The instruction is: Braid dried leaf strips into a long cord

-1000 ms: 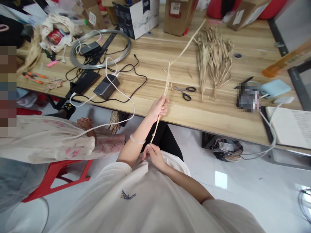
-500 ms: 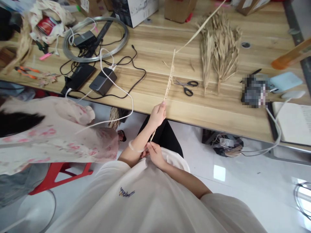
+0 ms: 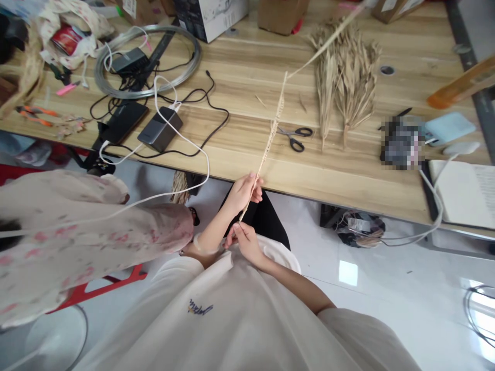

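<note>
A thin, pale braided straw cord [image 3: 273, 129] slants up from my lap over the desk edge, with a long loose strip [image 3: 325, 45] trailing from its far tip toward the upper right. My left hand [image 3: 243, 191], with a pale bangle on the wrist, grips the cord along its lower part, thumb and fingers on either side. Closer to my body, my right hand [image 3: 247, 242] pinches the cord's near end between thumb and fingertips. Black-handled scissors [image 3: 297, 139] lie on the desk just right of the cord. Bundles of dried leaves [image 3: 353, 85] rest farther right.
Cables, a grey power brick [image 3: 160, 129] and a wire coil [image 3: 149, 93] occupy the desk's left side. A white cable [image 3: 154, 196] hangs across the gap at the left. Beside me is a person in flowered clothing [image 3: 147, 232]. An open notebook [image 3: 460, 190] lies at the right.
The left hand's fingers have loosened and shifted slightly down and left on the cord. The cord's far tip has swung a little right. The person at the left has shifted position.
</note>
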`<state>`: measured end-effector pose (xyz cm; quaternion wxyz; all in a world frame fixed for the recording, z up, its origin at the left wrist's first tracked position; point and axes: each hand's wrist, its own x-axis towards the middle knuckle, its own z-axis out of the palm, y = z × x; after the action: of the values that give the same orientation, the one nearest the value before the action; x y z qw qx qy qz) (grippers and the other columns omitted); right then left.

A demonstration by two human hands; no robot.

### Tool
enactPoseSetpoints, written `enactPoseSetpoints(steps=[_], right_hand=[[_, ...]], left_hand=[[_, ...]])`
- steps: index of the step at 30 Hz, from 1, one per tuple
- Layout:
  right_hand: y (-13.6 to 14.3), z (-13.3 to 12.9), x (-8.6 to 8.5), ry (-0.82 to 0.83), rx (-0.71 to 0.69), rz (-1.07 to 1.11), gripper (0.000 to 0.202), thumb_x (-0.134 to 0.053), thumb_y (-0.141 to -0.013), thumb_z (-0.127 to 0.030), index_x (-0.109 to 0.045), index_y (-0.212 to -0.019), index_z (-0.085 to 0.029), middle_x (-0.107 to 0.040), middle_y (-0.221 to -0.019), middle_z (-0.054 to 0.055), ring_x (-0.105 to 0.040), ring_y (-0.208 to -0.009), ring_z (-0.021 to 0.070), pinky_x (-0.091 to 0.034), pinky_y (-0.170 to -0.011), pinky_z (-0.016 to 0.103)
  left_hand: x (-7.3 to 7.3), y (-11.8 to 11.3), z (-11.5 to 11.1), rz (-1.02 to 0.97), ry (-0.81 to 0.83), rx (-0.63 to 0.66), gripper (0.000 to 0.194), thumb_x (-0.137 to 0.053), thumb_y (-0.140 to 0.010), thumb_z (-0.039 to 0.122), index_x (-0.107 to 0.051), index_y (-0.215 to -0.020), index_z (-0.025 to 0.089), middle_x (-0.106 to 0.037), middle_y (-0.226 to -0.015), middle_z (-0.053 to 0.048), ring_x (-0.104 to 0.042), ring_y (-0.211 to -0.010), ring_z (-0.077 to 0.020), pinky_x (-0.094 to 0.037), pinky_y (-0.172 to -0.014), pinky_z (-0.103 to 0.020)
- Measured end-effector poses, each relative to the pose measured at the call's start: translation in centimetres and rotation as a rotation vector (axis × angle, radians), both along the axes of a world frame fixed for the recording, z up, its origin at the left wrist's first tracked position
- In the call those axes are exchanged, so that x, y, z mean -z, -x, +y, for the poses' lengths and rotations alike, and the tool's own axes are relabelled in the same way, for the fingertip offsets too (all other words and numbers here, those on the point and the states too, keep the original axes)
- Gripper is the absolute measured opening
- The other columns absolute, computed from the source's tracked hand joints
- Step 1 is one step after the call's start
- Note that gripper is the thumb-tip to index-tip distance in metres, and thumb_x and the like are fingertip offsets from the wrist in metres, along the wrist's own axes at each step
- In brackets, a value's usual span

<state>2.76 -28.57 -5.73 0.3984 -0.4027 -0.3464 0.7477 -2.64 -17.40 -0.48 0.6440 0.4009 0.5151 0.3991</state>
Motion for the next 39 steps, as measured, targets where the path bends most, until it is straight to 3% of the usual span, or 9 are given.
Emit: enactPoseSetpoints(steps=[3, 7, 15, 20, 23, 25, 29, 34, 39], right_hand=[[0.0, 0.1, 0.0, 0.005, -0.006, 0.022, 0.047, -0.049, -0.079, -0.063, -0.05, -0.066, -0.017, -0.055, -0.05, -0.003, -0.058, -0.045, 0.011, -0.052, -0.049, 0.026], [0.0, -0.1, 0.1, -0.01, 0.008, 0.019, 0.046, -0.049, -0.08, -0.061, -0.049, -0.065, -0.018, -0.055, -0.049, -0.003, -0.057, -0.044, 0.0106, -0.052, -0.049, 0.026], [0.4, -0.4, 0.2, 0.018, 0.042, 0.018, 0.048, -0.05, -0.078, -0.063, -0.05, -0.064, -0.017, -0.055, -0.048, -0.003, -0.058, -0.043, 0.0112, -0.052, -0.049, 0.026], [-1.0, 1.2, -0.2, -0.139, -0.19, -0.029, 0.046, -0.049, -0.081, -0.059, -0.057, -0.066, -0.016, -0.062, -0.054, 0.0, -0.061, -0.051, 0.0124, -0.053, -0.057, 0.027], [-4.0, 4.6, -2.1, -0.345, -0.211, -0.244, 0.031, -0.064, -0.075, -0.045, -0.065, -0.066, -0.016, -0.066, -0.062, 0.002, -0.062, -0.059, 0.0137, -0.052, -0.063, 0.028], [-6.2, 8.2, -4.0, -0.363, -0.014, -0.235, 0.027, -0.064, -0.076, -0.043, -0.065, -0.067, -0.017, -0.066, -0.066, 0.002, -0.062, -0.061, 0.0136, -0.053, -0.065, 0.03], [-8.3, 18.0, -8.1, -0.308, 0.459, 0.064, 0.023, -0.057, -0.083, -0.041, -0.061, -0.081, -0.018, -0.067, -0.082, 0.003, -0.065, -0.081, 0.0133, -0.053, -0.075, 0.028], [-6.5, 27.4, -10.5, -0.089, 0.39, 0.264, 0.032, -0.035, -0.095, -0.039, -0.054, -0.086, -0.016, -0.064, -0.076, 0.002, -0.061, -0.065, 0.0072, -0.049, -0.058, 0.018], [-4.4, 29.7, -10.3, -0.099, 0.415, 0.313, 0.026, -0.033, -0.097, -0.029, -0.05, -0.081, -0.017, -0.047, -0.055, -0.007, -0.033, -0.037, 0.0013, -0.023, -0.034, 0.013]], left_hand=[[0.3, 0.8, -2.0, -0.037, 0.099, 0.091, 0.046, -0.042, -0.085, 0.059, -0.049, -0.078, 0.015, -0.051, -0.055, 0.002, -0.046, -0.04, -0.0057, -0.029, -0.034, -0.014], [1.2, 0.9, -3.4, -0.117, 0.119, 0.073, 0.05, -0.045, -0.081, 0.063, -0.032, -0.063, 0.019, -0.026, -0.047, 0.01, -0.021, -0.034, -0.0009, -0.011, -0.033, -0.012], [1.2, 1.0, -3.6, -0.133, 0.19, 0.107, 0.053, -0.045, -0.076, 0.069, -0.028, -0.063, 0.02, -0.02, -0.047, 0.011, -0.015, -0.034, -0.0011, -0.007, -0.031, -0.012], [1.0, 1.9, -3.6, -0.091, 0.141, 0.065, 0.053, -0.046, -0.077, 0.067, -0.028, -0.063, 0.02, -0.02, -0.048, 0.011, -0.016, -0.034, -0.0009, -0.01, -0.031, -0.012], [0.4, 2.9, -3.7, -0.036, 0.099, 0.024, 0.055, -0.046, -0.076, 0.069, -0.028, -0.061, 0.02, -0.021, -0.047, 0.011, -0.016, -0.034, -0.0007, -0.011, -0.031, -0.012], [-0.2, 3.5, -3.8, -0.022, 0.101, 0.018, 0.056, -0.047, -0.074, 0.071, -0.028, -0.06, 0.02, -0.019, -0.046, 0.011, -0.015, -0.034, -0.0006, -0.01, -0.031, -0.012], [-0.8, 3.8, -4.5, -0.059, 0.17, 0.1, 0.057, -0.049, -0.072, 0.072, -0.028, -0.061, 0.02, -0.017, -0.046, 0.012, -0.014, -0.034, -0.0006, -0.008, -0.032, -0.012], [-0.4, 3.3, -5.1, -0.045, 0.203, 0.159, 0.057, -0.048, -0.071, 0.073, -0.032, -0.062, 0.019, -0.02, -0.047, 0.011, -0.016, -0.035, -0.0003, -0.008, -0.032, -0.012], [0.1, 4.9, -6.1, 0.028, 0.106, 0.104, 0.048, -0.054, -0.075, 0.061, -0.051, -0.092, 0.017, -0.045, -0.061, 0.006, -0.031, -0.038, -0.002, -0.021, -0.032, -0.014]])
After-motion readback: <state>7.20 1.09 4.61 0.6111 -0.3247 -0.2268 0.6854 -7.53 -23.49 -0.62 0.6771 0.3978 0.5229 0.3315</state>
